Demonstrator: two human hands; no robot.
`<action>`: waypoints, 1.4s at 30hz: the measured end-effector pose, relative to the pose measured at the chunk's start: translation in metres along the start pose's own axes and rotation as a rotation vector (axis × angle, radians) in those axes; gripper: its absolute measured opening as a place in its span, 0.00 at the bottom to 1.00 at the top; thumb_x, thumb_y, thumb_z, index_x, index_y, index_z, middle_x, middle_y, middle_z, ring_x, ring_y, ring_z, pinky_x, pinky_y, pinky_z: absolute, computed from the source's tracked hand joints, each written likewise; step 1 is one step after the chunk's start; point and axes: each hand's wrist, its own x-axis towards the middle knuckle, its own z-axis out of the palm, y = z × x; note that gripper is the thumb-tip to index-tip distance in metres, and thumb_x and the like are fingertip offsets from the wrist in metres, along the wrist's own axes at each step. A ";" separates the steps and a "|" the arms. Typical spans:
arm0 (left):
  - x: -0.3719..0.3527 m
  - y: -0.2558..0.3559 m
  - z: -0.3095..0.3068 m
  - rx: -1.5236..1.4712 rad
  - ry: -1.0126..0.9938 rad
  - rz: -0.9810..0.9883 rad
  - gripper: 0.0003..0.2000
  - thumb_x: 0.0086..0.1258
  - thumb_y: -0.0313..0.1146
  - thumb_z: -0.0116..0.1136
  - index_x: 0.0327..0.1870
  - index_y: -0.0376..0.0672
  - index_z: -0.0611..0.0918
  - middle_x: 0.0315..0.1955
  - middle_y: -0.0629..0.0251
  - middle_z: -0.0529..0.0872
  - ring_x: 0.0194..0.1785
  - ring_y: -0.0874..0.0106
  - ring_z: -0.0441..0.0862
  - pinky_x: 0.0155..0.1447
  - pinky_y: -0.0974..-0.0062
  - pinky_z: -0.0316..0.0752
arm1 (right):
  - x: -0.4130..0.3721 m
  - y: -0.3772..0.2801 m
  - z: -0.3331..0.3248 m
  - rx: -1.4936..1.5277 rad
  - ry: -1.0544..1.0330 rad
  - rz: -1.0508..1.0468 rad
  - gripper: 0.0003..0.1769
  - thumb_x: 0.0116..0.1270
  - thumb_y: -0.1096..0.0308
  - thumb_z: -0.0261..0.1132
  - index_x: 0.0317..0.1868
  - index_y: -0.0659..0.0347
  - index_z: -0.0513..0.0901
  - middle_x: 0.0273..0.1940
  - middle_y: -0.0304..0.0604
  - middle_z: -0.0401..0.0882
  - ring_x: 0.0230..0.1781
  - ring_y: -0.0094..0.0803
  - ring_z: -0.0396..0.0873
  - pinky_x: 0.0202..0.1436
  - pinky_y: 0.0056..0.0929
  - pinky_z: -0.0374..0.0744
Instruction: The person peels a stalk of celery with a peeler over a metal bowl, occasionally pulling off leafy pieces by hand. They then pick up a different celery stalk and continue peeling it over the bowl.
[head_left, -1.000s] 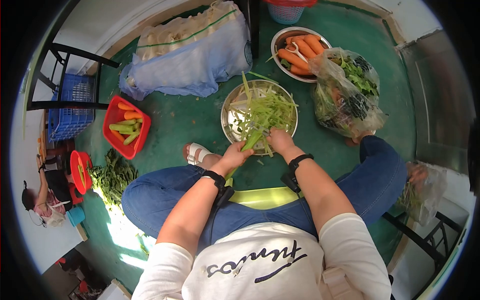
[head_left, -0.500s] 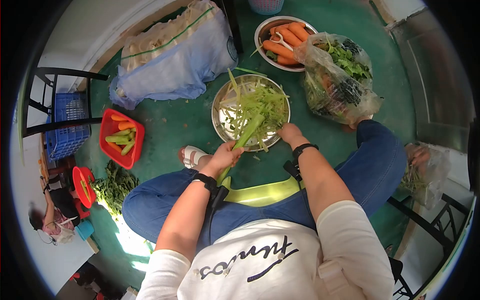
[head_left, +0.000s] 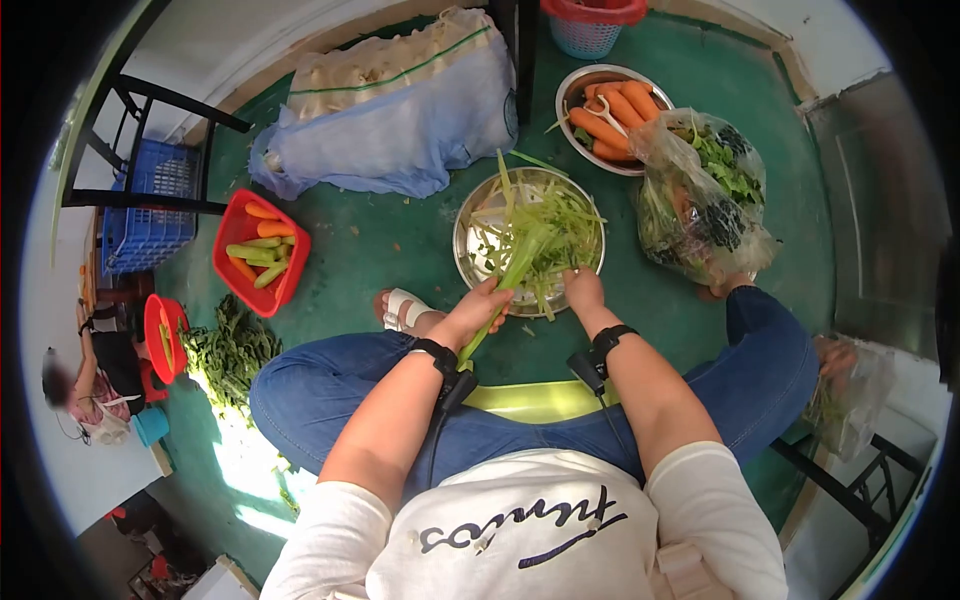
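Observation:
My left hand (head_left: 484, 308) is wrapped round a green celery stalk (head_left: 525, 252), which slants over the near side of a round metal bowl (head_left: 468, 262). Its lower end sticks out below the fist. Inside the bowl lies a heap of thin pale-green leafy trimmings (head_left: 568, 232). At the bowl's near right rim is my right hand (head_left: 584, 292), fingers pressed together; what they pinch is too small to make out.
Carrots and a peeler fill a metal bowl (head_left: 566, 100) beside a plastic bag of greens (head_left: 700, 195). Left are a red basin (head_left: 228, 262), a large blue-white sack (head_left: 400, 130), leafy greens (head_left: 235, 345) and a blue crate (head_left: 150, 225). Another person (head_left: 100, 385) sits far left.
The whole view has shifted, so things appear further right and lower. My right hand has moved left along the bowl's near side, closer to the celery stalk. My left hand keeps its hold.

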 end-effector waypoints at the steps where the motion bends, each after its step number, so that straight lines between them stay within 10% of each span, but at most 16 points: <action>1: 0.001 -0.001 -0.001 -0.001 0.001 0.004 0.08 0.64 0.35 0.48 0.36 0.40 0.67 0.20 0.70 0.69 0.17 0.79 0.67 0.18 0.81 0.62 | -0.005 -0.002 -0.004 -0.021 0.001 -0.135 0.18 0.56 0.60 0.54 0.36 0.70 0.74 0.34 0.61 0.76 0.37 0.52 0.74 0.42 0.42 0.73; 8: -0.004 0.003 0.009 0.167 0.044 0.028 0.08 0.63 0.34 0.53 0.35 0.41 0.68 0.16 0.72 0.67 0.15 0.81 0.64 0.17 0.83 0.59 | -0.038 -0.043 -0.014 -0.275 -0.177 -0.659 0.13 0.54 0.62 0.57 0.32 0.64 0.71 0.27 0.54 0.76 0.31 0.49 0.76 0.37 0.42 0.73; 36: -0.005 0.005 -0.004 -0.062 0.008 -0.122 0.04 0.63 0.31 0.50 0.33 0.42 0.70 0.19 0.70 0.71 0.16 0.80 0.67 0.16 0.84 0.61 | 0.030 0.017 -0.014 -0.151 -0.487 0.083 0.23 0.57 0.54 0.55 0.41 0.69 0.78 0.42 0.57 0.76 0.43 0.50 0.73 0.48 0.40 0.71; 42: 0.002 -0.003 -0.004 -0.005 0.024 -0.106 0.05 0.63 0.32 0.50 0.33 0.41 0.70 0.20 0.69 0.71 0.17 0.80 0.68 0.18 0.85 0.63 | -0.009 -0.017 -0.019 -0.106 -0.076 -0.326 0.16 0.54 0.61 0.55 0.35 0.66 0.74 0.34 0.58 0.76 0.37 0.52 0.74 0.41 0.41 0.72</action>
